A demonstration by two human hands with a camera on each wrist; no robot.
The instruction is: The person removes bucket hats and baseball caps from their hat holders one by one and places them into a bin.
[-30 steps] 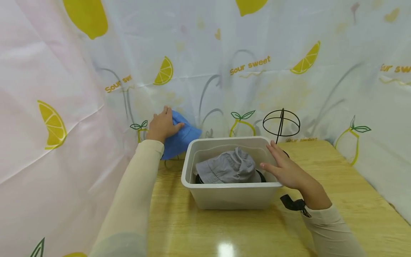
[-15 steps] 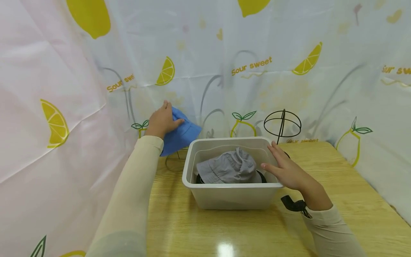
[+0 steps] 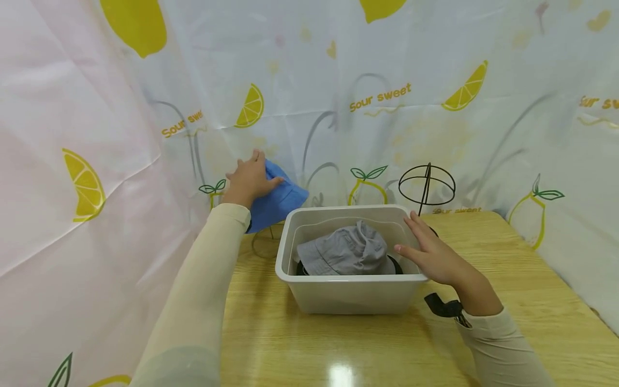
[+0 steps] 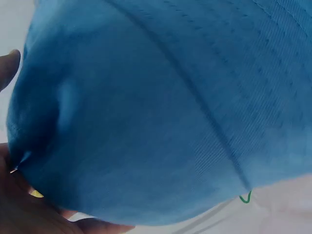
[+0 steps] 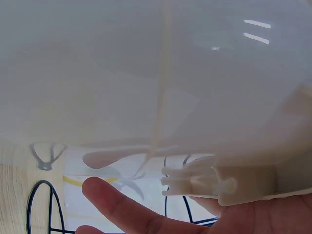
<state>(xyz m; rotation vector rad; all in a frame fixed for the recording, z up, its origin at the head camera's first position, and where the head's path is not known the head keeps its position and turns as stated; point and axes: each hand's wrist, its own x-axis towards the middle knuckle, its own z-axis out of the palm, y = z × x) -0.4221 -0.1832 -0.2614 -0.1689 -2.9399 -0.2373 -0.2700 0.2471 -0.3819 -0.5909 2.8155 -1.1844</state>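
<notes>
My left hand (image 3: 249,180) holds a blue bucket hat (image 3: 278,201) by its crown at the back left. Close up in the left wrist view, the hat (image 4: 146,117) fills most of the picture, its fabric puckered where the fingers (image 4: 29,209) grip it. Below the brim shows the round base of a wire hat stand (image 3: 263,247). My right hand (image 3: 432,255) rests at the right rim of a white plastic bin (image 3: 353,295), fingers extended. Inside the bin lies a grey bucket hat (image 3: 345,250) over something black.
Behind the right hand stands a black wire hat stand (image 3: 427,185) with a domed top. The wooden table (image 3: 290,349) runs up to a lemon-print curtain (image 3: 314,64) at the back and left. A black strap (image 3: 442,306) hangs at the right wrist.
The left hand has lifted the blue bucket hat slightly and shifted it a little right, so more of the stand's base shows. The right hand keeps its place at the bin.
</notes>
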